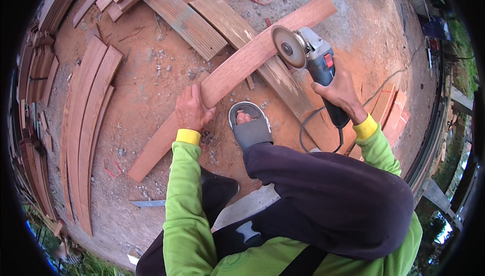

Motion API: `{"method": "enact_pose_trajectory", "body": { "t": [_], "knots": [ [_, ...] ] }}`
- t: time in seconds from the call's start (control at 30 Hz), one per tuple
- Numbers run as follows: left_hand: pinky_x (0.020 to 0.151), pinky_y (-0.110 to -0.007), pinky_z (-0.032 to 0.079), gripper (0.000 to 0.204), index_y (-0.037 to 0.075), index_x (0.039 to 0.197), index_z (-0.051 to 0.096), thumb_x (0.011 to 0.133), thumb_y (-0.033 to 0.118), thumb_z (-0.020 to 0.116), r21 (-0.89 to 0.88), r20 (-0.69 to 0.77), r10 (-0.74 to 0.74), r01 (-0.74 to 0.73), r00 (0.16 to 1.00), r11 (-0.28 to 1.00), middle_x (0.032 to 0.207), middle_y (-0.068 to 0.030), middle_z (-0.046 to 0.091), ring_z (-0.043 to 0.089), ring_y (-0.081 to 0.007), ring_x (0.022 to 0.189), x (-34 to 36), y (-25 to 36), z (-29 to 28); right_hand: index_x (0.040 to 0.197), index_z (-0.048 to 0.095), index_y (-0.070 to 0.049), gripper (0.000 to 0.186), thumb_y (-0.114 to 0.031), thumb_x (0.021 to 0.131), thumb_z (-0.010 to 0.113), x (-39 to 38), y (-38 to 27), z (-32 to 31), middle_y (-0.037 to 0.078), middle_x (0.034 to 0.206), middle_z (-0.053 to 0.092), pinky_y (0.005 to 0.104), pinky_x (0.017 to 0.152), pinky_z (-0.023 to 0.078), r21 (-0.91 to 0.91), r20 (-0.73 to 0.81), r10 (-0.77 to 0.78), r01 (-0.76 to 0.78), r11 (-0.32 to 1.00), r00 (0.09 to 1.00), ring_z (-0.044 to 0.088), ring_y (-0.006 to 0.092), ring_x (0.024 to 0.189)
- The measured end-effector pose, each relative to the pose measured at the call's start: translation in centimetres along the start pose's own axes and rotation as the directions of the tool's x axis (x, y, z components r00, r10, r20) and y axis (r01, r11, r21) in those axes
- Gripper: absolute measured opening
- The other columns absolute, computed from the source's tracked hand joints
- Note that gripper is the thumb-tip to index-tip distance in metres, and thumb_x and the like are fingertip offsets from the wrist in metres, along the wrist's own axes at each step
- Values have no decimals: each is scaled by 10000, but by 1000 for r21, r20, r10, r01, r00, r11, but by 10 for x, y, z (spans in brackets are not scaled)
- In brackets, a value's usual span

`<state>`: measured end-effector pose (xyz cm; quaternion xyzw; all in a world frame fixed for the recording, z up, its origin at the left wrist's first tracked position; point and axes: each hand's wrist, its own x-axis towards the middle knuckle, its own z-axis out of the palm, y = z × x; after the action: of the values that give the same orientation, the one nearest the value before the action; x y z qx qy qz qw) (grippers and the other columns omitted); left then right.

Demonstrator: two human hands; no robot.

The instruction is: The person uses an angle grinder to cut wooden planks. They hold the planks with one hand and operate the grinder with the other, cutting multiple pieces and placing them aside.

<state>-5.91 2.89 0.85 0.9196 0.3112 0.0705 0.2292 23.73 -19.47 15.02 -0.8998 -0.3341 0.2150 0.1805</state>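
A long reddish wooden plank [230,78] slants from the lower left to the upper right in front of me. My left hand [193,108] is closed round the plank's edge, left of its middle. My right hand [339,90] grips the blue and black body of an angle grinder [323,63], with its red switch showing near the fingers. The grinder's round disc [288,48] stands at the plank's near edge, right of its middle; whether it touches the wood or spins I cannot tell. A cord runs from the grinder's rear end.
Under the plank lie a weathered board [283,81] and, to the left, a grooved board [187,20]. Curved planks [83,119] lie at the left, with more stacked beyond. My sandalled foot [248,122] rests just below the plank. The power cord [376,91] trails across the right-hand ground.
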Motion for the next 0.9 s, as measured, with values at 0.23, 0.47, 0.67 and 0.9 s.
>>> {"method": "enact_pose_trajectory", "body": {
  "t": [0.23,0.47,0.67,0.9],
  "knots": [
    [740,-439,494,718,71,1112,577,531,379,866,30,-24,6,-5,1000,1000,924,-128,590,615,-339,861,2,3,4,1167,517,80,651,-224,654,778,-3,6,-4,221,862,649,405,726,528,-46,34,19,-17,999,999,667,329,763],
    [709,-442,531,776,78,1175,588,600,528,852,26,-32,-12,13,999,1000,917,-148,633,647,-350,817,4,8,5,1201,514,87,663,-207,657,752,-3,12,-3,239,881,640,397,744,522,-60,59,-18,21,998,998,656,337,781],
    [719,-448,537,764,80,1180,590,616,528,846,18,-41,-21,22,999,1000,929,-162,654,657,-365,829,3,7,5,1142,519,90,648,-234,631,751,-2,19,1,303,825,638,474,708,514,-60,43,-71,74,995,997,646,462,765],
    [640,-457,525,704,88,1113,592,606,514,831,34,-102,14,-10,995,999,862,-135,592,628,-354,737,2,4,9,1176,524,103,656,-207,640,741,-1,17,1,256,847,632,408,727,514,-93,90,-23,31,995,996,646,362,751]
  ]
}}
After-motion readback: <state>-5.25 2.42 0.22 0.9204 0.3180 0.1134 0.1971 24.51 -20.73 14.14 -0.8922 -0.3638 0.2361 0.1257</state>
